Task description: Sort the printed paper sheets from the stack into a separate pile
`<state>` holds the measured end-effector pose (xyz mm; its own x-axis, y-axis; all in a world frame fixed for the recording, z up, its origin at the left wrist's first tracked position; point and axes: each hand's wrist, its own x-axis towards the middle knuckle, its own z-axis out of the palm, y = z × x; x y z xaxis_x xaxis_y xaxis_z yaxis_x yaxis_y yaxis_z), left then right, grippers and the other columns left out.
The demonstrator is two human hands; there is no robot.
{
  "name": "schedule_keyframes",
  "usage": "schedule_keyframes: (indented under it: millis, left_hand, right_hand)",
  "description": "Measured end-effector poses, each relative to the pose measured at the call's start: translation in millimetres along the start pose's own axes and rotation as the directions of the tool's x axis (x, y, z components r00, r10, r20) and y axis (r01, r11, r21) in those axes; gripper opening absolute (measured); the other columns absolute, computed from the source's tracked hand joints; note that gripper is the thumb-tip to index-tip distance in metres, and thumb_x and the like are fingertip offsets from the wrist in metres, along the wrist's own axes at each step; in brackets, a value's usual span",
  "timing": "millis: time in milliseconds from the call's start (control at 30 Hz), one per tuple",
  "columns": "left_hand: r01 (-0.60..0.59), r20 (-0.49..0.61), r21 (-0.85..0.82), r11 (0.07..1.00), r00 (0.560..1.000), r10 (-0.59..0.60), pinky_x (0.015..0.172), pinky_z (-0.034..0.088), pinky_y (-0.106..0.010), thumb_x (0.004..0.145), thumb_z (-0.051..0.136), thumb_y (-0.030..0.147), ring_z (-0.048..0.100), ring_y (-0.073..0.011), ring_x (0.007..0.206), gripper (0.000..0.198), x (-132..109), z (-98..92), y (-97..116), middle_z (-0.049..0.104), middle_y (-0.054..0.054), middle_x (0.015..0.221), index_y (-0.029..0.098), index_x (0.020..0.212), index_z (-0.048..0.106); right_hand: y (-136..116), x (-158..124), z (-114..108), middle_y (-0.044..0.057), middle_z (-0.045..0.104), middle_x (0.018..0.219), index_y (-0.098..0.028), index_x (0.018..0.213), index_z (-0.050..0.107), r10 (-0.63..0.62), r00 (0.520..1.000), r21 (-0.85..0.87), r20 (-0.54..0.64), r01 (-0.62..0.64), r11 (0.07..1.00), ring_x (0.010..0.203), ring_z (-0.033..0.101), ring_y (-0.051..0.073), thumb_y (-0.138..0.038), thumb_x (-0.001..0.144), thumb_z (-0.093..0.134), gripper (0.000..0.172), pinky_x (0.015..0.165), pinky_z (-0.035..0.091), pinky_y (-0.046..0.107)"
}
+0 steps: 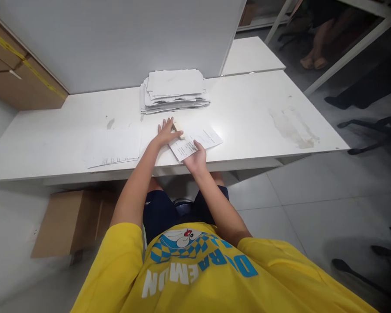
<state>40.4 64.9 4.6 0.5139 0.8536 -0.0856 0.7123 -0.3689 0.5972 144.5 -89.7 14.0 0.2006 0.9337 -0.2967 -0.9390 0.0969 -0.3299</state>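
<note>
My left hand (166,131) lies flat on the white table (254,117) with fingers spread, touching a small tan block (178,129) beside it. My right hand (196,158) rests at the table's front edge, its fingers on a printed sheet of paper (202,140) that lies slightly askew. Behind both hands stands a thick, untidy stack of papers (174,90) against the white partition. Another printed sheet (112,148) lies flat to the left of my left arm.
A white partition wall (117,39) closes the back of the table. Cardboard boxes sit at the far left (16,74) and under the table (68,221). Another person's feet (313,61) show at top right. Chair legs (374,130) stand on the tiled floor at right.
</note>
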Motion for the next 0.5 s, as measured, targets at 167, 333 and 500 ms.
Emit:
schedule_keyframes:
  millis: [167,333,500]
  left_hand:
    - [0.004,-0.024,-0.039,0.999,1.0,-0.005,0.127,0.007,-0.056,0.082,0.057,0.064,0.007,-0.0317,0.158,0.089,-6,4.2,5,0.021,-0.011,0.168,0.025,0.158,0.029]
    - [-0.07,-0.14,-0.007,0.998,0.988,0.068,0.128,0.004,-0.056,0.087,0.046,0.066,0.019,-0.0303,0.157,0.077,-16,16.2,7,0.037,-0.009,0.163,0.027,0.153,0.038]
    - [-0.074,-0.145,0.077,0.994,0.986,0.084,0.129,0.006,-0.054,0.093,0.04,0.063,0.022,-0.0294,0.157,0.075,-23,24.0,13,0.035,-0.011,0.164,0.021,0.154,0.037]
  right_hand:
    - [3,4,2,0.006,0.076,0.112,-0.017,0.123,0.061,0.021,0.996,0.018,-0.083,-0.02,1.0,0.117,0.068,0.018,-0.026,0.096,0.038,0.037,0.11,0.05,0.044]
    - [8,-5,-15,0.005,0.076,0.113,-0.02,0.116,0.064,-0.084,0.99,-0.054,-0.109,0.078,0.995,0.12,0.067,0.018,-0.027,0.093,0.044,0.032,0.11,0.051,0.043]
    - [-19,-25,-39,0.005,0.074,0.116,-0.023,0.108,0.067,-0.489,0.855,-0.284,-0.171,0.433,0.856,0.124,0.065,0.019,-0.033,0.087,0.057,0.025,0.112,0.05,0.041]
